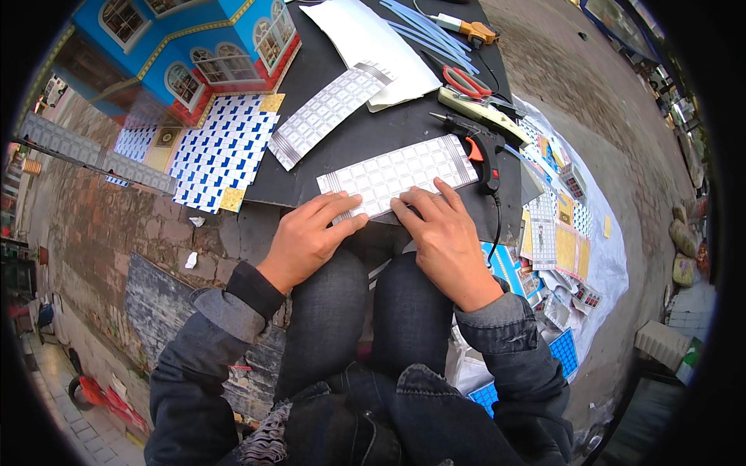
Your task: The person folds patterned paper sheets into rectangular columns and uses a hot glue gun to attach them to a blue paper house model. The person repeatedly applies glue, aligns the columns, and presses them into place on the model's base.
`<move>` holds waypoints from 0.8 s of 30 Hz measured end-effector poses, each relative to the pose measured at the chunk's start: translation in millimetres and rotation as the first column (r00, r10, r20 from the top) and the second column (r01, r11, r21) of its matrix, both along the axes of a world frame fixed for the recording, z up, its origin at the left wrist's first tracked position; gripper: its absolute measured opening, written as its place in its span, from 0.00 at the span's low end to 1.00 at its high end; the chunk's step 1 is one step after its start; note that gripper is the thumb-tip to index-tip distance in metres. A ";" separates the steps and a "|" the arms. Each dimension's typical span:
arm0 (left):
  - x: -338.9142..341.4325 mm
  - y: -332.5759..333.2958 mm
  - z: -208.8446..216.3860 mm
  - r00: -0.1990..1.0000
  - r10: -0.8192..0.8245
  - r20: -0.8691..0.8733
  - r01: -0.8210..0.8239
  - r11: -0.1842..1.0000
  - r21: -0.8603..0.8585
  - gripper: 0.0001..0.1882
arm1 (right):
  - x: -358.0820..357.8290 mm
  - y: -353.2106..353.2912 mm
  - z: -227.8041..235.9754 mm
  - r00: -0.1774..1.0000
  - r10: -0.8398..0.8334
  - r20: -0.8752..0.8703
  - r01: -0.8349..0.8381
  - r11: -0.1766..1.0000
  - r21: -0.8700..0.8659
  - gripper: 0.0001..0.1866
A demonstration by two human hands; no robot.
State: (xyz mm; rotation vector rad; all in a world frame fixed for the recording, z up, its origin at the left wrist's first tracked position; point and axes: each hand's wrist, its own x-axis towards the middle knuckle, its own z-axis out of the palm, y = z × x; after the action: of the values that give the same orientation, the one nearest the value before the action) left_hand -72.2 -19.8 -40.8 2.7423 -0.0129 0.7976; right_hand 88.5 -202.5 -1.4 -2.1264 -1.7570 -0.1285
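A white card strip with a printed grid of squares (404, 166) lies at a slant by the near edge of the black tabletop (303, 186). At its left near corner, the fingers and thumb of my left hand (307, 237) are closed on the strip. My right hand (444, 233) holds its near edge with bent fingers pressed on the printed face. The undersides of my fingertips are hidden. Just beyond lies a second, similar grey-white strip (330, 113), touched by neither hand. A black glue gun with an orange trigger (478, 144) rests close to the strip's right end.
A blue model house (194, 62) stands at the left on a blue-and-white tiled base (225, 144). White sheets (381, 46), blue sticks (431, 35), red-handled scissors (466, 81) and a pale cutter (482, 113) lie farther back. Printed card pieces (563, 233) cover a white sheet at right.
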 end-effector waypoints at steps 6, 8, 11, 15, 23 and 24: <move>2.5 -0.4 0.4 0.996 0.000 0.091 0.003 0.999 -0.032 0.09 | 0.4 -10.7 -2.9 0.991 -0.130 0.009 0.130 0.991 0.016 0.29; 2.9 1.8 1.0 0.995 -0.002 0.097 0.005 0.999 -0.039 0.09 | 9.0 -19.7 -2.4 0.975 -0.215 0.052 0.214 0.977 0.016 0.29; 1.4 5.1 1.6 0.995 -0.003 0.098 0.004 1.000 -0.010 0.08 | 19.2 -25.0 -4.1 0.941 -0.298 0.161 0.301 0.953 0.005 0.27; 1.1 5.5 -0.8 0.993 -0.007 0.116 0.007 1.000 -0.001 0.09 | 17.2 -15.3 -3.8 0.927 -0.294 0.231 0.308 0.951 -0.026 0.25; 0.0 6.2 -4.2 0.992 0.017 0.122 -0.014 1.000 -0.019 0.15 | -43.9 35.7 -6.1 0.999 0.032 -0.027 -0.031 0.999 0.027 0.16; -0.3 6.9 -4.6 0.992 0.011 0.123 -0.008 1.000 -0.025 0.16 | -40.5 33.0 -5.1 0.999 0.008 -0.035 -0.008 1.000 0.012 0.16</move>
State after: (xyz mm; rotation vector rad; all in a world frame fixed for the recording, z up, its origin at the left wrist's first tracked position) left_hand -72.5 -12.8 -45.4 2.6682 -0.0155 0.9614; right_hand 48.0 -169.5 -6.5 -2.1004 -1.7408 -0.0980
